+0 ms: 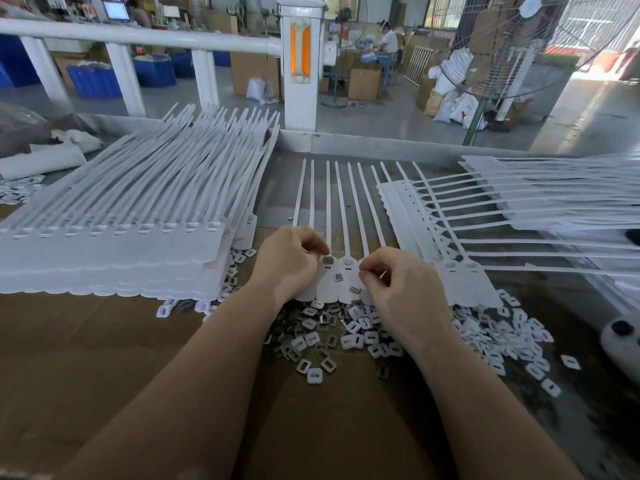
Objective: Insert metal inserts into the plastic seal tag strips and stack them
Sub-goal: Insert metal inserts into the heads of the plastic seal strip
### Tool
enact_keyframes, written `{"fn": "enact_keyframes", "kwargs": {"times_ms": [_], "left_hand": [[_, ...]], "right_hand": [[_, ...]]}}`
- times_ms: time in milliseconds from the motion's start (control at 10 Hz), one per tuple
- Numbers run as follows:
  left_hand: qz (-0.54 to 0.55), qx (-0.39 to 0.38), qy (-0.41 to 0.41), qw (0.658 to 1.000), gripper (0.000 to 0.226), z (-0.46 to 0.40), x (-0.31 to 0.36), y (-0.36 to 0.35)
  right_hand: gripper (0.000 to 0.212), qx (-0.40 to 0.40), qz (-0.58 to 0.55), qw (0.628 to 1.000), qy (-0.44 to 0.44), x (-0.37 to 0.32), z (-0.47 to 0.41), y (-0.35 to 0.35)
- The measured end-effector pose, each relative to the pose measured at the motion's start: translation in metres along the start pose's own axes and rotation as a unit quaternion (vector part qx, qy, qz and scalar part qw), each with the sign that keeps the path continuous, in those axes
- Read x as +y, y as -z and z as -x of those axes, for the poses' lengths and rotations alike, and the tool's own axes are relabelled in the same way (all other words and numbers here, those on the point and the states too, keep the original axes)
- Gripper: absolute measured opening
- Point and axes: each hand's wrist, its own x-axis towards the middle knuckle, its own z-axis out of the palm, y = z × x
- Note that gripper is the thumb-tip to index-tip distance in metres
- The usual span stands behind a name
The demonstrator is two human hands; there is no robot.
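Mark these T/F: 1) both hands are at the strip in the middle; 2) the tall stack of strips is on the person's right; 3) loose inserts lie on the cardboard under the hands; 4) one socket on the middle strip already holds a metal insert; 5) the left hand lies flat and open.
1. True: the left hand and right hand both work at the middle strip.
2. False: the tall stack is on the left.
3. True: loose inserts litter the cardboard.
4. True: a metal insert sits in one socket.
5. False: its fingers are curled at the strip.
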Motion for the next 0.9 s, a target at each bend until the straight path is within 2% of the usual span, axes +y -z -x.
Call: {"fn": "enact_keyframes", "kwargs": {"times_ms": [200, 300, 500, 700, 900], "left_hand": [[-0.058, 0.017, -0.030, 0.998, 0.032, 0.000, 0.001, -0.001], [-0.040, 0.023, -0.036, 0.998, 0.027, 0.001, 0.000, -0.001], [-0.062, -0.004, -0.030, 0.998, 0.031, 0.001, 0.001, 0.000], [0.030, -0.076, 0.002, 0.997, 0.019, 0.005, 0.000, 0.009], [-0.015, -0.136, -0.069, 0.988, 0.007, 0.008, 0.002, 0.014]], "right_hand": [[0.006, 0.002, -0.003, 1.000, 0.002, 0.000, 0.001, 0.000], [0.005, 0.003, -0.003, 1.000, 0.003, 0.001, 0.000, 0.000], [0.006, -0.001, -0.001, 1.000, 0.001, 0.001, 0.000, -0.001], [0.006, -0.002, -0.001, 1.000, 0.002, 0.001, -0.001, -0.001], [0.005, -0.001, 0.003, 1.000, 0.008, 0.001, -0.001, -0.001]]}}
